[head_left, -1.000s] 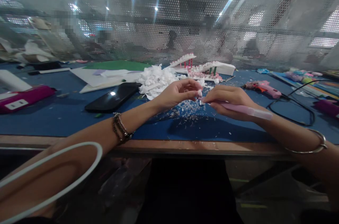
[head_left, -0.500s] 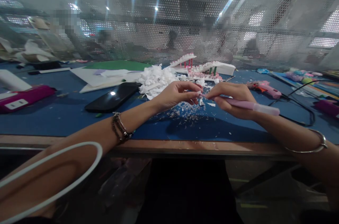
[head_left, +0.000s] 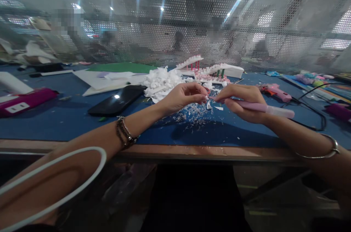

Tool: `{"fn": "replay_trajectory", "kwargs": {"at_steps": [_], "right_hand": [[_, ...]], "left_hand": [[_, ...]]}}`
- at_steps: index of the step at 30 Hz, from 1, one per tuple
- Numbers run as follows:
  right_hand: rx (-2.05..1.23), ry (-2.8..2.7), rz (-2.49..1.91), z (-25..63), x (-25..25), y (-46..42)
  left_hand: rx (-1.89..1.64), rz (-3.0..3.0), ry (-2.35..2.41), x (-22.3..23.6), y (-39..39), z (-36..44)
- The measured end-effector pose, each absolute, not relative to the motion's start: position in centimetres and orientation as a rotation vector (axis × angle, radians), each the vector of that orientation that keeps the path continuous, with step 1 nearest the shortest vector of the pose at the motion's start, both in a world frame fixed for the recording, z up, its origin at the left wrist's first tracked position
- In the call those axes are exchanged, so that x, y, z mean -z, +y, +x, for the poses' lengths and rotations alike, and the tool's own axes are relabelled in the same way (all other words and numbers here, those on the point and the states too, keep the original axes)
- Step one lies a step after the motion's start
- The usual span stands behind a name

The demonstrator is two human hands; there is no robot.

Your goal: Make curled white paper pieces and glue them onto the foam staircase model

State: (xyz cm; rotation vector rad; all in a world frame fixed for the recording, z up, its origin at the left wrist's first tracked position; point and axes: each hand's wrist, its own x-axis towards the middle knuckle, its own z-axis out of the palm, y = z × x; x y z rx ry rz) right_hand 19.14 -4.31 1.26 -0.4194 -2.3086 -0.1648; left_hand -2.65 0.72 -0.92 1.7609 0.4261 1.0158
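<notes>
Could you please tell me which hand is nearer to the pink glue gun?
Right. The right hand, holding a pen-like tool, is just left of the glue gun; the left hand, pinching a small white piece, is farther left.

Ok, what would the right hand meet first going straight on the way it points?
Probably the small white piece pinched in the left hand; the right hand and its pink tool both point that way. Depth is hard to judge here.
</notes>
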Motion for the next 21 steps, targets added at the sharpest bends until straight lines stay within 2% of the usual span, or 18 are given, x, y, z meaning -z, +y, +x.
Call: {"fn": "replay_trajectory", "kwargs": {"at_steps": [21], "right_hand": [[0.120, -2.267, -0.521, 19.09, -1.30, -4.15]], "left_hand": [[-0.999, 1.734, 0.477, 0.75, 0.42, -2.70]]}}
